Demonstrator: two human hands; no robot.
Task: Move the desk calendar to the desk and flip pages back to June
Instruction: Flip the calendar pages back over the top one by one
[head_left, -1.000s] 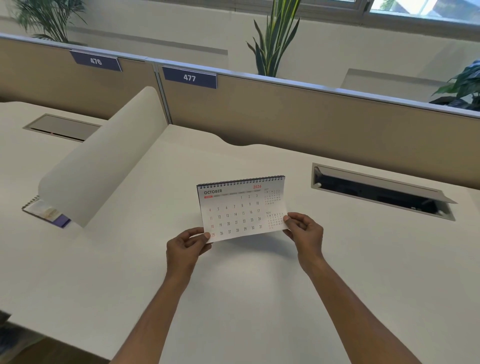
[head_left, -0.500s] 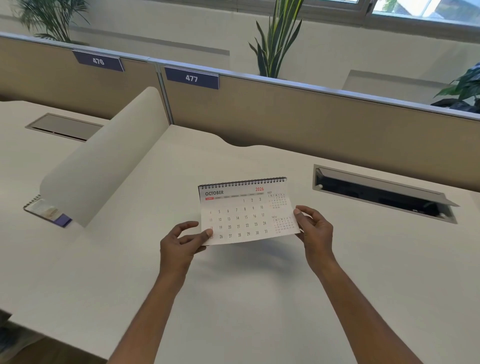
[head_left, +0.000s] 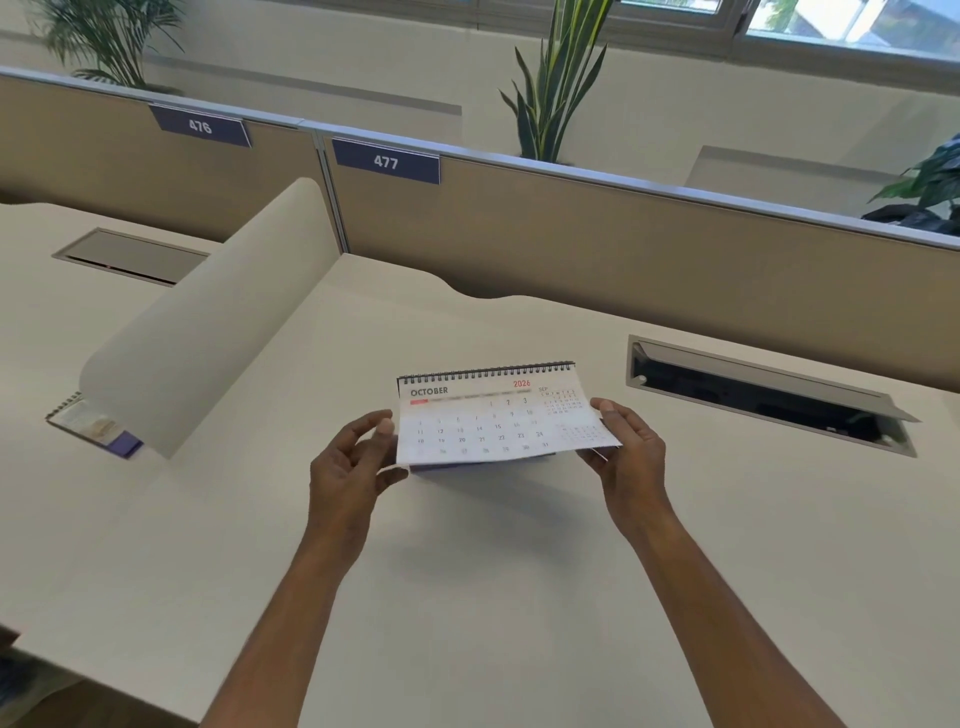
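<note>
Both forearms reach forward from the bottom edge, bare, angling in toward each other. The left hand (head_left: 349, 467) is raised with its back to the camera, fingers loosely curled and spread, the thumb tip up near the left edge of the calendar (head_left: 498, 415); whether it pinches the page cannot be told. The right hand (head_left: 628, 452) is turned palm inward, thumb lying on top of the page's lower right corner and fingers underneath, gripping it. Both wrists are nearly straight, the hands level with one another, well apart.
</note>
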